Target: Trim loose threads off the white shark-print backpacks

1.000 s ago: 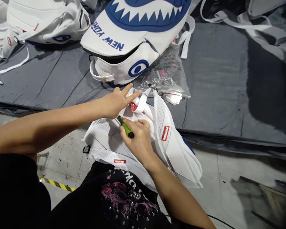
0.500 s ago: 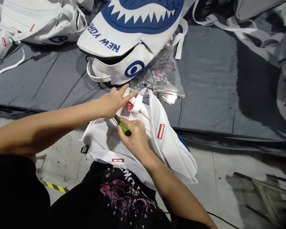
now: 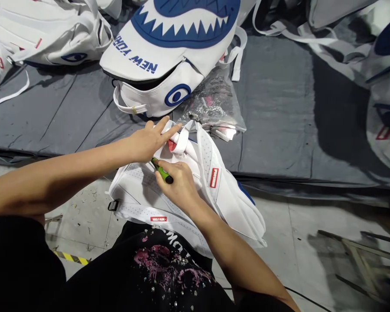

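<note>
Both hands work near the middle of the frame, over a white backpack (image 3: 247, 219) that lies in front of the person, its upper part against the edge of a dark-covered table (image 3: 276, 99) and its lower part in front of the person's black shirt (image 3: 100, 264). Closed around a green tool with a black end (image 3: 163, 171), the right hand (image 3: 178, 182) sits just below the frame's centre, and the tool's far end points up and left, toward the other hand. Reaching in from the left of the frame, the left hand (image 3: 146, 142) rests at the top of the backpack with some fingers spread toward the upper right; its underside is hidden, so I cannot tell whether it also pinches the fabric.

Just right of the left hand are a white strap loop (image 3: 182, 142) and a small red piece (image 3: 171, 146). Red labels show on the backpack's two dotted shoulder straps, one right of centre and one low, above the shirt.

Another white backpack, with a blue toothed mouth (image 3: 182, 32) and the words NEW YORK, lies on the table at the top centre. Beside it, a clear plastic bag (image 3: 216, 102) touches its lower right side. More white bags (image 3: 52, 30) fill the upper left corner, and others stand at the right edge. A strip of yellow-and-black tape (image 3: 72, 258) marks the grey floor at lower left.
</note>
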A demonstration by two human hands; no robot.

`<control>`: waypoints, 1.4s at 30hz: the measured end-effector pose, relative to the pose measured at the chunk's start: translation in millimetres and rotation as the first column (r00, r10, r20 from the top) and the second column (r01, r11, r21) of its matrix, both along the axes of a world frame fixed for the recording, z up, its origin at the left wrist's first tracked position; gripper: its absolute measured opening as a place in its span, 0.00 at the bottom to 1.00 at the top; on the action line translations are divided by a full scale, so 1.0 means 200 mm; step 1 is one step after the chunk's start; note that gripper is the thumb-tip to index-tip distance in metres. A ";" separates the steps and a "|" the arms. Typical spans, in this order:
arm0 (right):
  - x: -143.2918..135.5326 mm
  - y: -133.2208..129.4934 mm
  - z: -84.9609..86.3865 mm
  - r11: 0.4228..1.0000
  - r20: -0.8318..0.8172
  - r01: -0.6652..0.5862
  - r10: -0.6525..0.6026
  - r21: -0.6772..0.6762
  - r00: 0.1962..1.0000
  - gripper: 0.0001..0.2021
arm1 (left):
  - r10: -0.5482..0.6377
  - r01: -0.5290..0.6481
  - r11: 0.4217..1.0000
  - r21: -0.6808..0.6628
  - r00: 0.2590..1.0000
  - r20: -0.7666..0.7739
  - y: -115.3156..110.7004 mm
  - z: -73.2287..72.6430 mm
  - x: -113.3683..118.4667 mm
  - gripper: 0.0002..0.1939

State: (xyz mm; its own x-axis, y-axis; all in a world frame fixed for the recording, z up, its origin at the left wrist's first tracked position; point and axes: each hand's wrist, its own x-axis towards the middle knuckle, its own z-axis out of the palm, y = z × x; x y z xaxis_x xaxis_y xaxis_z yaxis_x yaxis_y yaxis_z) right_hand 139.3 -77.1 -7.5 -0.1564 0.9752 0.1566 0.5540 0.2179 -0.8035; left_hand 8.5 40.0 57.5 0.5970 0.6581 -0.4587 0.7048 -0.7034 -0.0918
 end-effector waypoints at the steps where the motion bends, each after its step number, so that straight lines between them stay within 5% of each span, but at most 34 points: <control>1: 0.00 0.00 0.00 1.000 0.004 -0.012 0.012 -0.011 1.000 0.14 | 0.000 0.000 1.000 0.005 1.000 0.004 0.00 0.00 0.00 0.61; 15: -0.01 -0.01 0.02 0.999 0.045 0.026 -0.025 -0.028 0.999 0.15 | 0.027 -0.027 1.000 -0.009 0.996 -0.084 -0.02 0.06 0.04 0.58; 31: -0.02 0.00 0.09 0.995 0.063 0.013 -0.007 -0.096 0.998 0.11 | -0.065 0.072 0.992 0.099 0.995 -0.070 -0.01 0.03 -0.02 0.53; 34: 0.12 -0.04 0.21 0.999 -0.090 0.009 -0.005 0.043 0.996 0.09 | -0.050 0.056 0.995 0.079 0.996 -0.073 -0.02 0.04 -0.01 0.53; 37: 0.38 -0.02 0.26 0.919 -0.151 0.275 -0.240 0.283 0.959 0.12 | -0.022 0.025 0.998 0.054 0.998 -0.067 -0.02 0.05 0.00 0.53; 39: 0.57 0.07 0.19 0.852 0.013 0.427 -0.451 0.302 0.892 0.14 | -0.008 0.011 0.999 0.049 0.998 -0.067 -0.03 0.06 0.01 0.53; 42: 0.77 0.27 -0.02 0.913 0.485 0.393 -0.395 0.111 0.780 0.12 | -0.011 0.016 0.998 0.056 0.997 -0.077 -0.03 0.06 0.02 0.52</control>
State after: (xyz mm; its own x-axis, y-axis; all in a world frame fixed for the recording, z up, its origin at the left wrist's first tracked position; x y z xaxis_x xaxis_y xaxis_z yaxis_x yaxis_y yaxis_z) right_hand 293.7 -24.0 -12.4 0.1850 0.9683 0.1680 0.9088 -0.1035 -0.4041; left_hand 11.6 33.8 68.9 0.5705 0.6765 -0.4657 0.6845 -0.7050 -0.1856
